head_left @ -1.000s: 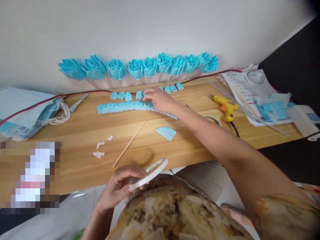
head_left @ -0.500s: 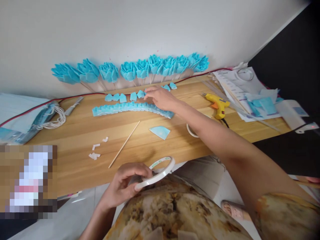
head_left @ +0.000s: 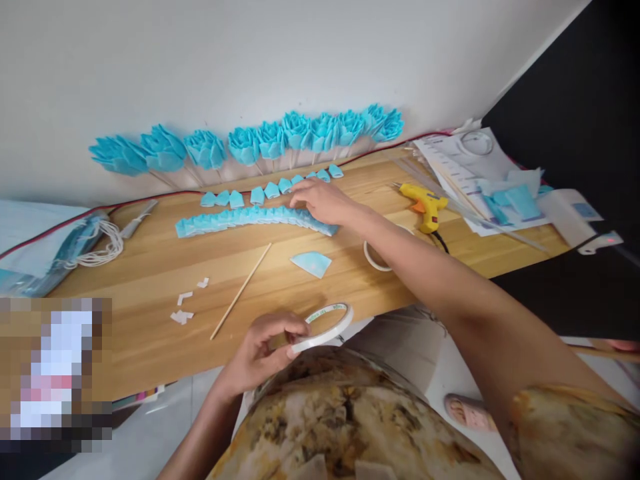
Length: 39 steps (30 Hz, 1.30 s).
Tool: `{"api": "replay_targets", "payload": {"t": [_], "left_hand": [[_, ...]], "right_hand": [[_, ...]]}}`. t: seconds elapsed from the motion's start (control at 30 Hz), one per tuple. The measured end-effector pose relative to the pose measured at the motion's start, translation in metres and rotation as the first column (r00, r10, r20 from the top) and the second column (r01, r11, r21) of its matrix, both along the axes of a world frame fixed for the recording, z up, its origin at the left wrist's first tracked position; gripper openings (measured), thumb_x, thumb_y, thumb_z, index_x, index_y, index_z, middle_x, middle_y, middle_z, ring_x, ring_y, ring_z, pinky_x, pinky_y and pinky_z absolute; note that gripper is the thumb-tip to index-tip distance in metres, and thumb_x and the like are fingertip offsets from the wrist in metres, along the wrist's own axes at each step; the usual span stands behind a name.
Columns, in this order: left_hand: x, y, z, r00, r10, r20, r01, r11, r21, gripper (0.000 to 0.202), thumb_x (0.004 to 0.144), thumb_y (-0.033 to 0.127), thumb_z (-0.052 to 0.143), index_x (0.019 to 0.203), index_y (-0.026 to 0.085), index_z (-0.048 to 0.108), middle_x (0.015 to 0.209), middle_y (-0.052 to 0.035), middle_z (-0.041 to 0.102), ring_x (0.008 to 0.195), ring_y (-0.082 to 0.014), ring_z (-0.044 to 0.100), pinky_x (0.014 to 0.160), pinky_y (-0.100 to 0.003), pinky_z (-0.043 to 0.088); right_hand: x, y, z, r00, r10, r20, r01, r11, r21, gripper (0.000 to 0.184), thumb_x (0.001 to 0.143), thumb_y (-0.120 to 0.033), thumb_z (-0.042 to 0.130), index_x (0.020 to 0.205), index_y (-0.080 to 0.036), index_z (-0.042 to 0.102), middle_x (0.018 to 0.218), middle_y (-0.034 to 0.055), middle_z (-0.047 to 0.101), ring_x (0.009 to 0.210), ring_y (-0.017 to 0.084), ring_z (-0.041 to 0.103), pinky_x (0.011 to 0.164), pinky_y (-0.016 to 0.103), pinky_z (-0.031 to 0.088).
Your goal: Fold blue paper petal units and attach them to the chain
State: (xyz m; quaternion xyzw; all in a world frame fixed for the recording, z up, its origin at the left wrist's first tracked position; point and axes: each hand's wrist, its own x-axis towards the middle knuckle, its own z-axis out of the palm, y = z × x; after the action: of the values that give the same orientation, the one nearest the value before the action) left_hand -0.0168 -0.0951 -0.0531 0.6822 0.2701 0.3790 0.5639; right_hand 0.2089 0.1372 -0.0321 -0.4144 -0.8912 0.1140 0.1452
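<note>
My left hand (head_left: 263, 350) is closed on the rim of a white roll of double-sided tape (head_left: 325, 333) at the table's front edge. Over the far part of the table reaches my right hand (head_left: 320, 199), fingers stretched and slightly bent, with nothing visible in them. It hovers by a row of small folded blue petals (head_left: 271, 191) and covers part of that row. Just below it lies a long pleated strip of overlapping blue petals (head_left: 240, 220), its right end close under my wrist. A flat blue petal piece (head_left: 313, 263) rests nearer to me, right of a thin wooden stick (head_left: 241, 291).
Several blue paper-like flowers (head_left: 205, 149) on sticks lean against the wall. A yellow glue gun (head_left: 424, 205) and another tape roll (head_left: 373, 257) lie to the right, near papers (head_left: 480, 180). White scraps (head_left: 181, 317) and a bundle of white cord (head_left: 103, 243) are on the left.
The head view has shifted slightly. My right hand has moved a little off the petals it was beside, toward the pleated strip. My left hand still holds the tape roll, now slightly higher.
</note>
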Motion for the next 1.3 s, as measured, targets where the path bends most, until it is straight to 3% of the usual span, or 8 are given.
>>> {"api": "replay_targets", "payload": {"t": [0.17,0.33,0.53,0.73,0.93,1.13,1.3], "left_hand": [[0.0,0.001,0.0,1.0,-0.008,0.023,0.007,1.0,0.002,0.022,0.095,0.037,0.064,0.103,0.017,0.071,0.092,-0.0105,0.073,0.085,-0.0196,0.065,0.077,-0.029,0.05],[0.0,0.002,0.002,0.999,-0.021,0.023,0.022,1.0,-0.022,0.022,0.095,0.037,0.065,0.103,0.018,0.071,0.092,-0.0105,0.073,0.084,-0.0193,0.065,0.076,-0.028,0.05],[0.001,0.003,0.004,0.999,-0.037,0.008,0.037,0.999,-0.04,0.024,0.095,0.039,0.064,0.102,0.017,0.071,0.091,-0.011,0.073,0.084,-0.02,0.065,0.077,-0.029,0.05],[0.001,0.002,0.004,0.999,-0.035,0.018,0.036,0.999,-0.032,0.024,0.096,0.039,0.063,0.102,0.018,0.071,0.091,-0.0105,0.073,0.083,-0.0195,0.065,0.076,-0.029,0.05],[-0.001,0.0,-0.001,1.0,-0.022,0.005,0.022,0.999,-0.025,0.025,0.095,0.039,0.064,0.103,0.017,0.072,0.093,-0.0123,0.073,0.085,-0.0214,0.066,0.078,-0.031,0.051],[-0.001,0.0,0.001,1.0,-0.024,0.004,0.024,1.0,-0.02,0.025,0.095,0.039,0.064,0.103,0.018,0.072,0.093,-0.0116,0.074,0.084,-0.0205,0.066,0.076,-0.03,0.05],[0.001,0.003,0.005,1.0,-0.026,0.004,0.026,1.0,0.001,0.026,0.096,0.04,0.063,0.103,0.017,0.072,0.092,-0.0115,0.074,0.082,-0.0196,0.066,0.075,-0.029,0.051]], "right_hand": [[0.002,0.002,-0.01,1.0,-0.016,-0.015,0.016,1.0,-0.014,0.047,0.082,0.002,0.046,0.111,-0.019,0.077,0.138,0.0079,0.065,0.126,0.025,0.057,0.109,0.04,0.042],[0.016,0.001,-0.005,0.996,0.001,-0.084,0.0,1.0,0.019,0.051,0.078,0.005,0.043,0.109,-0.018,0.077,0.136,0.0087,0.066,0.128,0.026,0.057,0.112,0.043,0.039],[0.022,-0.004,-0.011,0.999,0.019,-0.045,-0.021,0.999,-0.039,0.045,0.083,0.001,0.045,0.108,-0.017,0.078,0.129,0.0087,0.07,0.124,0.023,0.06,0.109,0.038,0.042],[0.031,-0.006,-0.005,0.996,0.007,-0.089,-0.004,1.0,0.028,0.053,0.074,0.007,0.043,0.107,-0.018,0.077,0.134,0.0085,0.068,0.125,0.024,0.06,0.109,0.04,0.042],[0.034,-0.014,-0.003,0.999,0.016,-0.049,-0.018,0.999,-0.047,0.046,0.078,0.005,0.045,0.101,-0.018,0.078,0.12,0.0067,0.073,0.116,0.022,0.063,0.102,0.036,0.045],[0.047,-0.02,0.003,0.998,-0.011,-0.064,0.01,1.0,-0.023,0.051,0.077,0.006,0.042,0.105,-0.016,0.078,0.135,0.0112,0.067,0.129,0.025,0.059,0.112,0.042,0.041],[0.05,-0.025,-0.005,0.998,-0.011,-0.054,0.008,0.998,-0.056,0.047,0.078,0.004,0.044,0.102,-0.017,0.078,0.13,0.0106,0.07,0.125,0.025,0.061,0.109,0.042,0.045]]}}
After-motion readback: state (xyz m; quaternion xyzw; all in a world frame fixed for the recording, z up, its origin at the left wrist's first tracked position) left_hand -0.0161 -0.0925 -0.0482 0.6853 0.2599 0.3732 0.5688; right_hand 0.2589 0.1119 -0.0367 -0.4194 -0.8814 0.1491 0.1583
